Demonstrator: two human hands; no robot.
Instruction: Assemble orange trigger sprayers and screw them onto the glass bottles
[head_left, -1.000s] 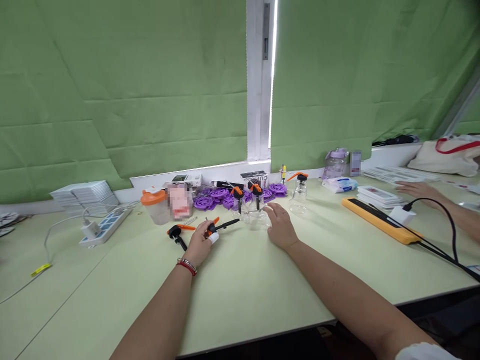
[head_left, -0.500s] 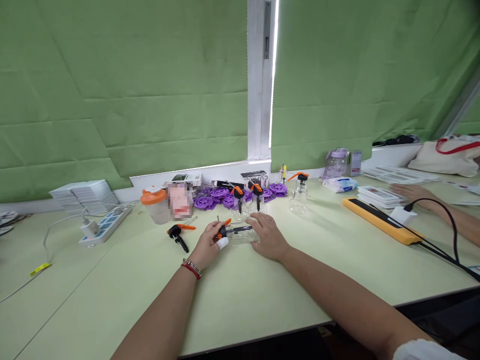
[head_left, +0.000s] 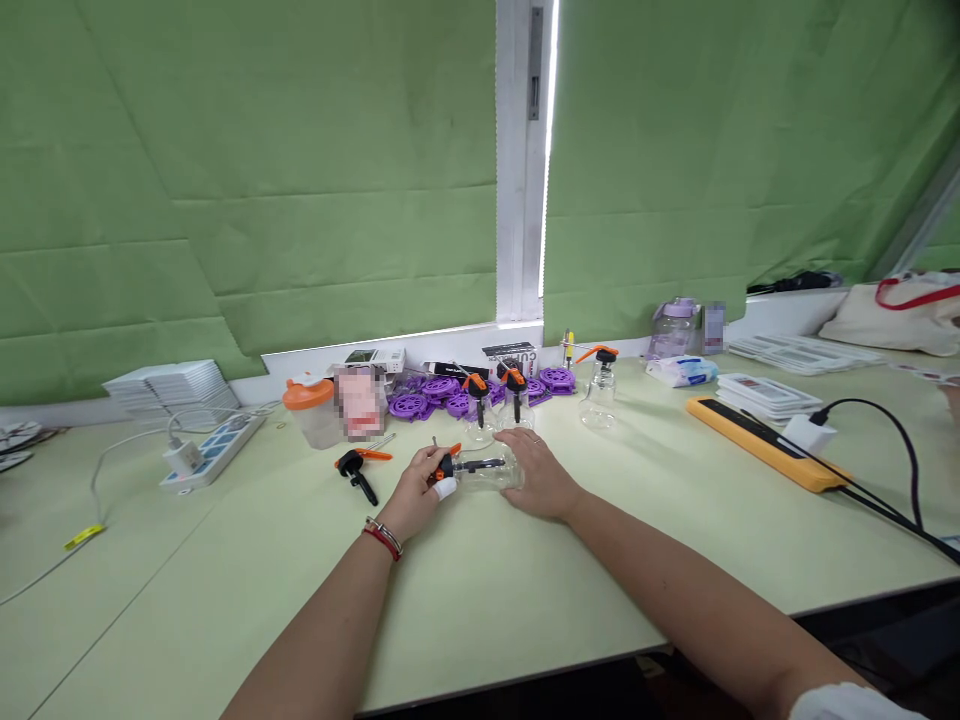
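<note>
- Head view showed both hands meeting at a clear bottle (head_left: pixel 491 468) lying on its side on the pale green table (head_left: pixel 480 600).
- Left hand (head_left: pixel 418 490) gripped the black-and-orange pump head (head_left: pixel 447 464) at the bottle's mouth; one fingertip wore a white cover.
- Right hand (head_left: pixel 541 478) was closed round the bottle's body, steadying it.
- Whether the pump head was fully seated could not be determined; the joint was too small to read.
- A second pump head (head_left: pixel 355 465) lay loose just left of the left hand.
- Three upright bottles with pumps (head_left: pixel 598 385) and purple discs (head_left: pixel 439 395) stood behind, near the window sill.
- An orange-lidded cup (head_left: pixel 310 410) stood further left.
</note>
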